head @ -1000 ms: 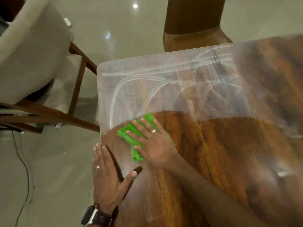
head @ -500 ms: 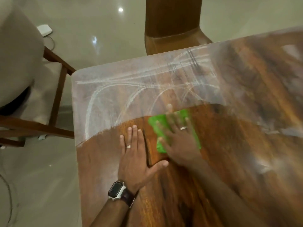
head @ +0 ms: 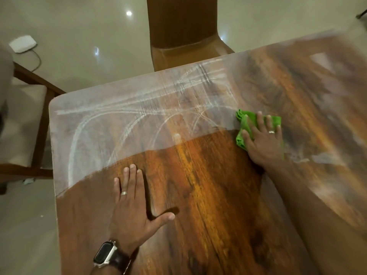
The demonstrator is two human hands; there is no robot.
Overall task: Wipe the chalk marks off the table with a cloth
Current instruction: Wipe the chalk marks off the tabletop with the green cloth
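My right hand (head: pixel 264 139) lies flat, fingers spread and straight, pressing the green cloth (head: pixel 243 127) onto the table (head: pixel 208 195) at the right end of the chalk (head: pixel 127 116). The cloth sits bunched under my fingers, on the border between hazy and clean wood. Chalk arcs and lines cover the far left part; the near part shows bare grain. My left hand (head: pixel 133 203) rests palm down, fingers straight, thumb wide, holding nothing. Watch (head: pixel 106 253) face dark; no writing legible.

brown chair (head: pixel 182 34) beyond far edge | cushioned wooden chair (head: pixel 29 120) left | white box (head: pixel 22 44) on floor (head: pixel 79 46)
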